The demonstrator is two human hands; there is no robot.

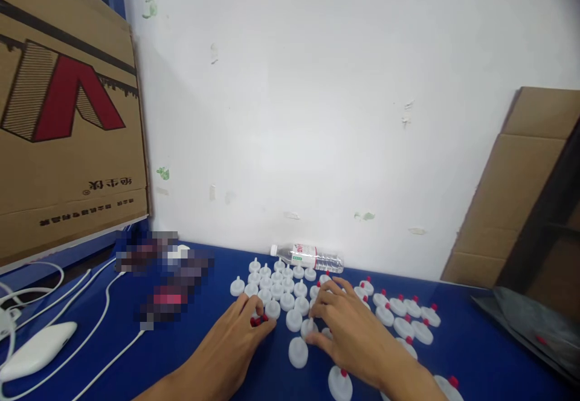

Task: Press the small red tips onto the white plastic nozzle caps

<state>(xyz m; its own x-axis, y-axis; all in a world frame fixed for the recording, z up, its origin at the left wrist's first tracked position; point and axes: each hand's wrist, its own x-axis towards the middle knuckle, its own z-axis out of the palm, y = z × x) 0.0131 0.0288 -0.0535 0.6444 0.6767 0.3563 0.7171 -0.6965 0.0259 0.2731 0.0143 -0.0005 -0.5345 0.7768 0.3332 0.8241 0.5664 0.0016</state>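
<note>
My left hand is closed around several small red caps, which show between thumb and fingers. It rests by the near left side of a cluster of white nozzle lids, round and with upright spouts. My right hand reaches in from the right, thumb and forefinger curled about one white nozzle lid. Part of that lid and some lids beneath the palm are hidden. Just in front lies another white lid. Right of my right hand, several white lids with red tips lie tilted on the blue table.
A clear plastic bottle lies on its side against the white wall. White cables and a white device are at the left, below a large cardboard box. A dark grey plastic bag sits at the right edge.
</note>
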